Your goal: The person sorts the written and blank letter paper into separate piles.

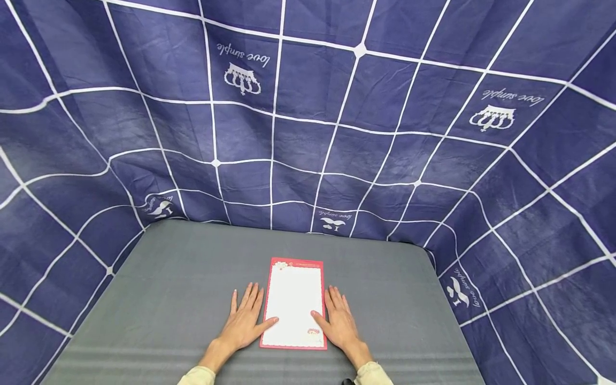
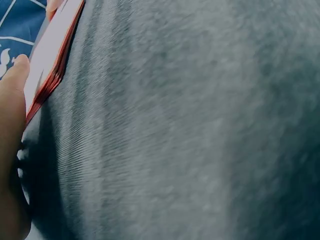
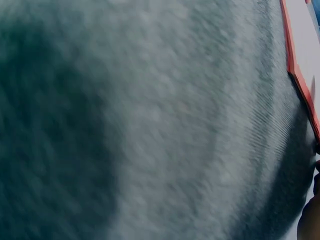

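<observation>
A white sheet pad with a red border (image 1: pixel 293 299) lies on the grey table, its long side pointing away from me. White flowers decorate its far left corner, and a small red print sits near its close right corner. In the left wrist view the pad (image 2: pixel 50 60) shows a thick edge of several layers. My left hand (image 1: pixel 243 318) lies flat along its left side, fingers straight, thumb over the pad's edge. Along the right side rests my right hand (image 1: pixel 340 321), fingers straight too, its thumb on the white surface. The right wrist view catches only the pad's corner (image 3: pixel 302 60).
The grey padded table (image 1: pixel 192 267) has soft creases along its near side. Dark blue cloth (image 1: pixel 308 133) with white grid lines hangs behind it and at both sides. Light sleeves (image 1: pixel 198 376) cover my forearms.
</observation>
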Demonstrator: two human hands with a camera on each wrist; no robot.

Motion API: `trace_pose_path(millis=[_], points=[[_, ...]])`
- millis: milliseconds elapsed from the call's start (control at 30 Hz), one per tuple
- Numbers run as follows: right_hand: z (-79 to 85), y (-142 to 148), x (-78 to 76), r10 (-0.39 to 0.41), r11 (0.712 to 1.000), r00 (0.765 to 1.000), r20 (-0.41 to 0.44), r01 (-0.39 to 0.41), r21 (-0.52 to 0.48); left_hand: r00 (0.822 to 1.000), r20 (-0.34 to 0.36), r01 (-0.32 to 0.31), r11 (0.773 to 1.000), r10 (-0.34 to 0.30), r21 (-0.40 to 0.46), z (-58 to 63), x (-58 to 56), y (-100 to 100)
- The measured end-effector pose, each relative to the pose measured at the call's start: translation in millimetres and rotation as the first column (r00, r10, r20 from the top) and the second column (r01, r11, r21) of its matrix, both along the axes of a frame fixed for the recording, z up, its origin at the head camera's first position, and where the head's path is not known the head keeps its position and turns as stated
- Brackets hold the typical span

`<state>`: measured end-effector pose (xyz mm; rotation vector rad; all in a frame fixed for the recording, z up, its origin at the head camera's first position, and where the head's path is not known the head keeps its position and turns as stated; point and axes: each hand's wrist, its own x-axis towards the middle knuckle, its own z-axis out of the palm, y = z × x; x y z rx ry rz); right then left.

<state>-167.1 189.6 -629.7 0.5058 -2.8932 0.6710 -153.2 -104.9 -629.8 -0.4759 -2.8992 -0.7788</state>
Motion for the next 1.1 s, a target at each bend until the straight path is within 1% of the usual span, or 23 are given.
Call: trace_pose_path(millis=[100,200,333,467,667,933,1100], points=[[-2.6,-2.5,2.6,-0.013,1.000,1.000,-0.013,0.013,0.001,1.000,0.006,-0.018,1.000,0.019,-0.015,-2.0,1.6,1.4],[-4.4,-4.7,4.8,-0.031,0.999,0.999,-0.016,0.031,0.006,1.000,-0.004,-0.028,0.999,0.028,-0.031,-3.5,2.6,1.8],[-4.7,-6.9,6.4,-0.044,0.999,0.999,-0.030,0.044,0.007,1.000,-0.016,-0.022,0.999,0.021,-0.041,-4.2,2.6,2.2],[-4.3,-8.1,6.3,-0.047,0.999,0.998,-0.045,0.047,0.011,1.000,-0.010,0.002,1.000,-0.002,-0.013,-3.6,2.9,4.0],[-4.8,-8.4,5.9,-0.050,0.999,0.997,-0.061,0.051,0.015,0.999,-0.038,0.018,0.999,-0.016,0.049,-3.7,3.9,8.3],[-7.0,-7.9,5.2,-0.050,0.998,0.996,-0.075,0.052,0.031,1.000,0.005,0.018,1.000,-0.018,0.012,-3.3,2.4,9.7],[-6.8,-8.0,4.7,-0.048,0.998,0.996,-0.070,0.050,0.038,1.000,-0.005,0.020,1.000,-0.020,0.016,-5.1,1.9,9.1]])
